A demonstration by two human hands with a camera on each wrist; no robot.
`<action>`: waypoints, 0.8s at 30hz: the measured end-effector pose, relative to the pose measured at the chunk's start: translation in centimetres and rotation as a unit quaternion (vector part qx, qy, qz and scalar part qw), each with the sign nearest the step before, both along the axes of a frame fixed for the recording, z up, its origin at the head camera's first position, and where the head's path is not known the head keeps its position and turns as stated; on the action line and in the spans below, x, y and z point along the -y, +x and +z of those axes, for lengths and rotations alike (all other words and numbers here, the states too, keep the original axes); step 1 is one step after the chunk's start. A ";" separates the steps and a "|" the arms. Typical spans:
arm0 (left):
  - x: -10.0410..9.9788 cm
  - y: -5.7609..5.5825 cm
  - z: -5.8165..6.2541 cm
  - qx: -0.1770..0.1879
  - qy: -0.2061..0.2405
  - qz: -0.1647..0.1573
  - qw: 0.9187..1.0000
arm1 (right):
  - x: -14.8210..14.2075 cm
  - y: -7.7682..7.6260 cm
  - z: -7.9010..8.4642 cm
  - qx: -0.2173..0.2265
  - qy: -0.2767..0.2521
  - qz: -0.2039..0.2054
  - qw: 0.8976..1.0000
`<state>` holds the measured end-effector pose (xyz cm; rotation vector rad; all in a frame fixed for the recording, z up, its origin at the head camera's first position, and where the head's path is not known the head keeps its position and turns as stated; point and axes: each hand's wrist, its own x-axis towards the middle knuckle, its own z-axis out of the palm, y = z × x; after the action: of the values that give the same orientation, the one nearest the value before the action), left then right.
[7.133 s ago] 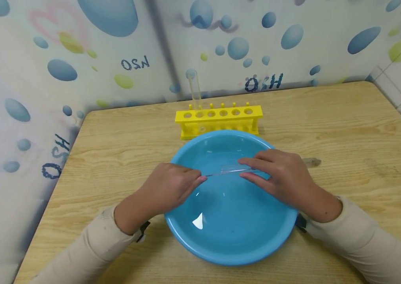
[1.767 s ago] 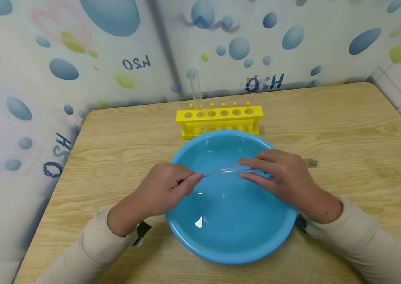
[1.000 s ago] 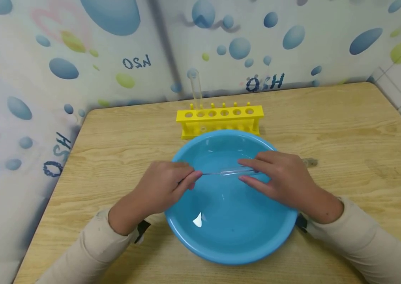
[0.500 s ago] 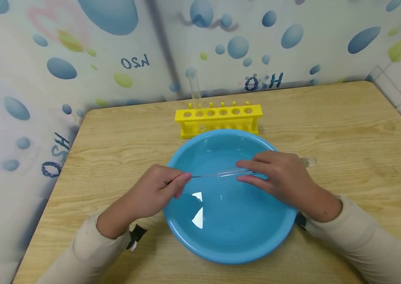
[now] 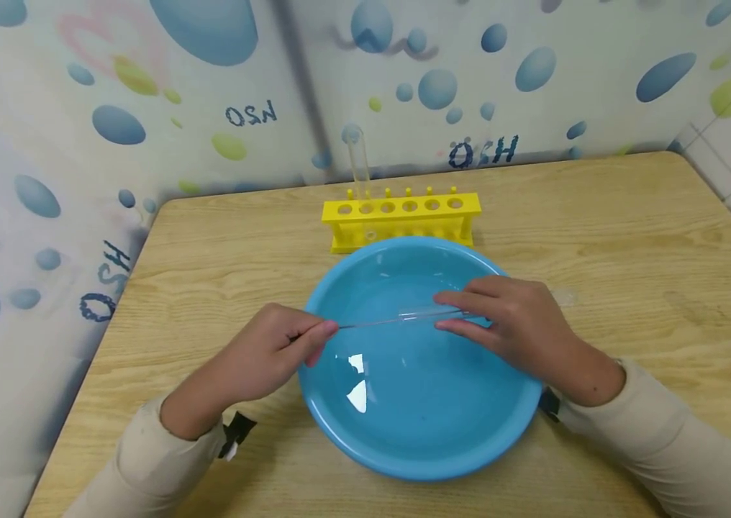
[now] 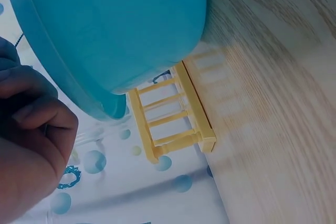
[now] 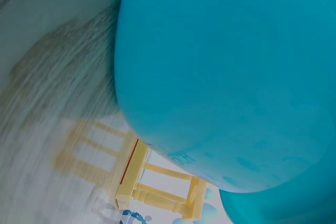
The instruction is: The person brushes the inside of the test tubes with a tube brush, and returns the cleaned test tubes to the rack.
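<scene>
Pinching a thin rod [image 5: 368, 324] in its fingers, the left hand [image 5: 268, 352] sits by the nine-o'clock rim of the blue basin [image 5: 420, 471]. The rod runs toward three o'clock into a clear tube [image 5: 427, 314], nearly along its long axis. The tube lies over the basin, nearer the right hand [image 5: 521, 324], whose fingers hold it.

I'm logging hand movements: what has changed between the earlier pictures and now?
The left hand has moved left, away from the right hand, drawing more tube brush wire out of the test tube; the brownish brush head no longer shows beyond the right hand. Nothing was newly gripped or released. The right hand, blue basin, yellow test tube rack and racked tube stayed put.
</scene>
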<state>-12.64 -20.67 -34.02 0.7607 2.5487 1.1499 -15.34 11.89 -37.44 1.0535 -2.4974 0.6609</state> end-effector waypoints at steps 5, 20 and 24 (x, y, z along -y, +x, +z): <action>0.3 0.1 0.1 0.011 0.001 0.003 1.000 | 0.1 0.0 0.1 0.000 -0.001 -0.003 1.000; 2.0 0.1 0.5 0.021 -0.002 -0.006 1.000 | 0.1 0.1 0.0 -0.003 -0.008 -0.004 1.000; 2.4 0.0 0.5 0.020 -0.001 -0.014 1.000 | 0.0 0.0 -0.1 -0.004 -0.010 -0.002 1.000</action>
<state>-12.68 -23.10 -33.56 0.7628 2.4972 1.1434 -15.29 11.89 -37.55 1.0429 -2.4793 0.6780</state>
